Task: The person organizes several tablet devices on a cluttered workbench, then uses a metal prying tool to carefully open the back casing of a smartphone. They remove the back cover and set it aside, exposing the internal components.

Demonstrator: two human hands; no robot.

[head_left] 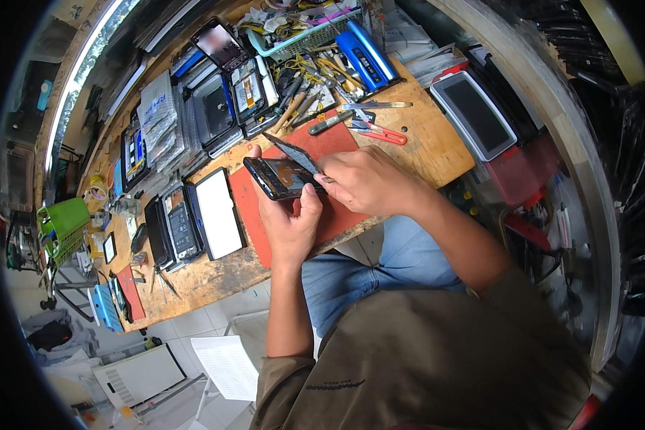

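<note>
Over the red mat [342, 215], my left hand [290, 226] is closed around an opened phone [283, 179], its thumb along the near edge. Orange flex and dark inner parts show in the phone's body. My right hand [373, 183] pinches a thin dark panel [294, 152] by its near end. That panel stands tilted up from the phone, its far end in the air. Whether its lower edge still touches the phone, I cannot tell. Beyond my hands lie a red-handled cutter [383, 134] and a dark-handled tool [330, 122].
Left of the mat are a white panel [218, 213] and an opened device with a battery [183, 226]. Farther back sit stacked phone parts [163, 118], a phone with its screen lit [220, 44], a green basket [304, 44] and a blue case [366, 57]. A white-framed tablet [473, 115] is at right.
</note>
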